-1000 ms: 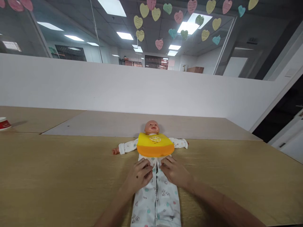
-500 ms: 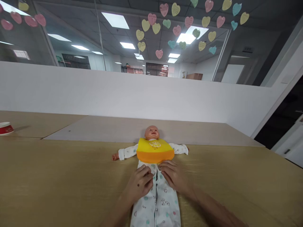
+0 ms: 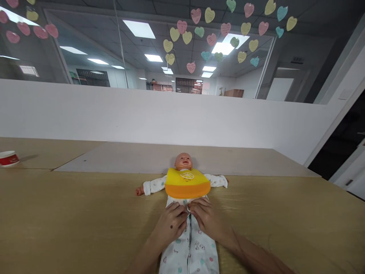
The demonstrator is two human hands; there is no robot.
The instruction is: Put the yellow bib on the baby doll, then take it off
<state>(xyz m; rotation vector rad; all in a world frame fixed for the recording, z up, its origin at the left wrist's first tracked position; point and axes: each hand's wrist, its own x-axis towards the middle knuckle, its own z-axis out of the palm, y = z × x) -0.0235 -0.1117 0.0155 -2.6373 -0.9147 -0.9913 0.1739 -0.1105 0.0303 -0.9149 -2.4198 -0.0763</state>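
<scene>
A baby doll (image 3: 183, 161) lies on its back on a light wood table (image 3: 85, 217), arms spread sideways. A yellow and orange bib (image 3: 187, 185) covers its chest. Its white onesie (image 3: 194, 253) has a small coloured print and a front opening down the middle. Just below the bib, my left hand (image 3: 170, 224) and my right hand (image 3: 204, 217) meet at that opening. The fingers of both hands pinch the onesie's edges from either side. My hands hide the fastening there.
A red and white cup (image 3: 8, 158) stands at the far left of the table. Behind the doll lies a grey board (image 3: 142, 160), then a low white wall (image 3: 142, 118). Paper hearts (image 3: 199, 38) hang on glass above it. A dark doorway (image 3: 339, 148) lies at the right.
My hands have drawn closer together on the onesie's opening, just under the bib. The whole scene sits lower in view, with the table and doll shifted down.
</scene>
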